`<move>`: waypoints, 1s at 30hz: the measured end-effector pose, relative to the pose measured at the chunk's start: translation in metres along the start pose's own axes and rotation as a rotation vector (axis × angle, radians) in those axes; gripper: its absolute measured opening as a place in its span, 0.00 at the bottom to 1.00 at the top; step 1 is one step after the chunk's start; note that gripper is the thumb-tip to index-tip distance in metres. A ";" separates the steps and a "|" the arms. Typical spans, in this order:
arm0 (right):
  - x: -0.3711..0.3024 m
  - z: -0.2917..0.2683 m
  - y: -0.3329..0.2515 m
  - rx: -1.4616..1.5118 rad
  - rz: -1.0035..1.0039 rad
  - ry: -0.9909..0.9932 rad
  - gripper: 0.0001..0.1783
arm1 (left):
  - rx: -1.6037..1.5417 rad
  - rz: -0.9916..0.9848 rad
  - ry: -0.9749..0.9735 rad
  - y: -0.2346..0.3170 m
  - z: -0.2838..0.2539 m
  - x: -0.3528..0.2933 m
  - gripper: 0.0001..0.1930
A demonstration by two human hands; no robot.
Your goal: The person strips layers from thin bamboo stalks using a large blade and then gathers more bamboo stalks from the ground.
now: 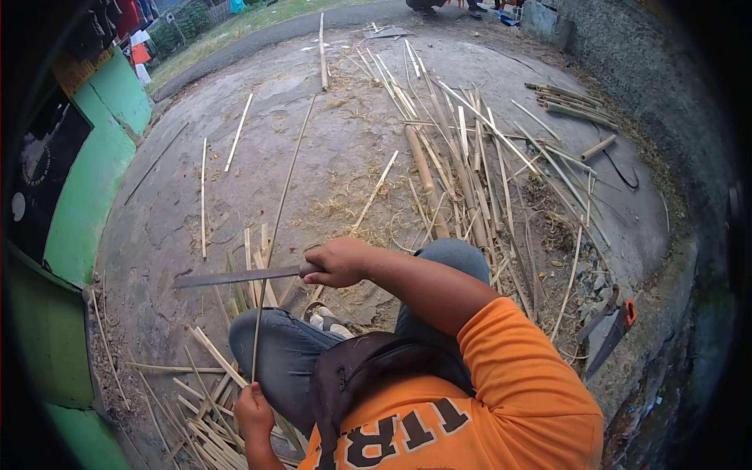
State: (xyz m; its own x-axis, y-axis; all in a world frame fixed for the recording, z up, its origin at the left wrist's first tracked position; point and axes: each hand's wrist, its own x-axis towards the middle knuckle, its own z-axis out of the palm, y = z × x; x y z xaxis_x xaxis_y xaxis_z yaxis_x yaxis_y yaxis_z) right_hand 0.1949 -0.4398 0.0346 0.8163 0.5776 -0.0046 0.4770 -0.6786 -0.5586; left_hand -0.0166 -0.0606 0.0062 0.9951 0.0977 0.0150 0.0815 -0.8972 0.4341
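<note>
My right hand (340, 262) is closed around the handle of a long-bladed knife (227, 278), its blade pointing left. A long, thin bamboo strip (291, 172) runs from my left hand (254, 411) far out over the ground. The fingers of that hand are wrapped round the strip's near end, beside my bent left knee. Blade and strip cross in front of the knee; whether they touch, I cannot tell. Below my left hand lies a heap of pale split bamboo strips (205, 429).
Bamboo poles (423, 168) and strips lie ahead to the right among curly shavings (345, 205). Short bamboo pieces (572, 103) are stacked near the grey wall (642, 63). An orange-handled saw (613, 339) rests at right. A green wall (98, 164) stands left; a person (442, 6) is far ahead.
</note>
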 end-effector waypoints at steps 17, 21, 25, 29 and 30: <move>0.001 0.013 0.001 0.028 -0.024 0.001 0.31 | 0.021 0.004 -0.014 0.007 -0.002 0.003 0.32; -0.003 0.025 -0.019 -0.019 -0.040 -0.032 0.30 | 0.063 -0.032 -0.025 0.013 -0.009 -0.007 0.31; 0.007 0.033 -0.020 -0.041 -0.122 -0.077 0.29 | 0.061 -0.012 0.032 0.003 -0.007 -0.019 0.28; 0.005 0.005 0.020 0.033 0.071 0.090 0.26 | 0.091 -0.002 0.034 0.014 -0.005 0.000 0.27; 0.006 0.008 0.030 0.044 0.098 0.141 0.27 | 0.090 -0.004 0.029 0.015 -0.006 0.004 0.27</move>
State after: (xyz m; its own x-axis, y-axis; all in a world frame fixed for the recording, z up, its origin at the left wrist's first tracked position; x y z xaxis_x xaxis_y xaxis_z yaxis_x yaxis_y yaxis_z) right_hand 0.2117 -0.4526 0.0108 0.8974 0.4379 0.0536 0.3804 -0.7065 -0.5968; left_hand -0.0114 -0.0716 0.0181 0.9928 0.1129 0.0402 0.0917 -0.9316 0.3517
